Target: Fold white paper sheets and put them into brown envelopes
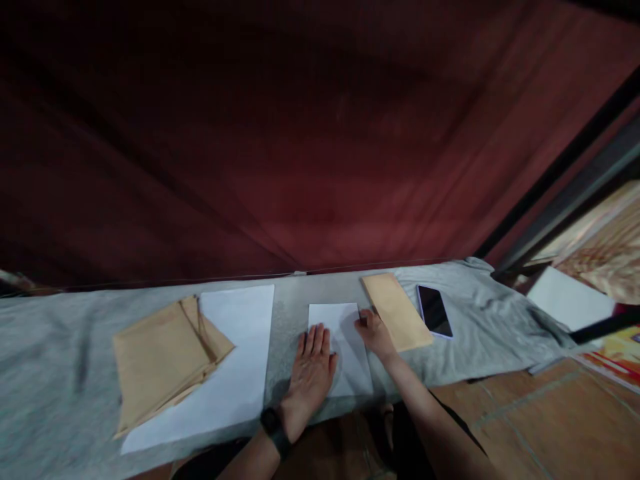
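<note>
A white sheet of paper, narrow as if folded, lies on the grey cloth in front of me. My left hand rests flat on its left part, fingers stretched out, with a black band on the wrist. At the paper's right edge is my right hand, its fingers curled in and closed at that edge; the fingertips are partly hidden. Just right of this hand lies a brown paper envelope, slanted and flat.
A pile of brown envelopes lies at the left, partly over a larger white sheet. A phone lies right of the single envelope. Grey cloth covers the long surface, with a dark red curtain behind it.
</note>
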{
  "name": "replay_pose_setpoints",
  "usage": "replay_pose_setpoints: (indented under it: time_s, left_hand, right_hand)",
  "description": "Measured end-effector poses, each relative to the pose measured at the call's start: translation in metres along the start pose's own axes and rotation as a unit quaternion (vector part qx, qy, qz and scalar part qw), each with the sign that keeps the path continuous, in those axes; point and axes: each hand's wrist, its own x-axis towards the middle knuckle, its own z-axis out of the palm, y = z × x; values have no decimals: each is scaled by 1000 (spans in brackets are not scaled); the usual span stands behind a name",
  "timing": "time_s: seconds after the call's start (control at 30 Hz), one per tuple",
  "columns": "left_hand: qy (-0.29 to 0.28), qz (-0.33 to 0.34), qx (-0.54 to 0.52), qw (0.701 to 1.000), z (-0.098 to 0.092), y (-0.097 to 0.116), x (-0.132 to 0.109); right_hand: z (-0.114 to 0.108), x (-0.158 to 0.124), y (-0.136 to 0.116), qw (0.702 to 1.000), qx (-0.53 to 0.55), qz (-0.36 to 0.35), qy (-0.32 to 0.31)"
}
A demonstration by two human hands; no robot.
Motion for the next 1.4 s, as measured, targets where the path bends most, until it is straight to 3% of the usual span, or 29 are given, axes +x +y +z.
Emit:
replay_pose_setpoints:
  time_s: [0.1,0.3,0.43,0.57,0.73,0.9,1.07,1.17,1.4]
  left_hand:
    - [3,-2,1,1000,0,-1,2]
    - [45,-15,1,999,-18,-13,17]
    - [14,-40,22,999,-25,-19,21]
    - [-28,-59,25,998,-26,-23,20]
    - [-18,-45,18,999,-23,-22,19]
    - [30,1,10,999,-11,-15,22]
    - [47,12,32,998,4,-16,32]
    - [46,5,44,998,8,-22,41]
    - [34,-1,48,998,12,-27,54]
  right_hand:
    - [1,8,-4,999,29,17,-28]
    - [19,27,-24,993,100,55,-43]
    - [30,29,-34,989,109,91,-34]
    - [27,25,-41,990,86,104,-35]
    - [14,17,-49,994,46,93,-42]
    - [7,9,-61,999,-25,-20,-20]
    - [23,-6,-82,983,24,-131,-123]
    - [35,-12,-88,979,6,-146,-145]
    - [48,-8,-81,976,-100,-148,-126]
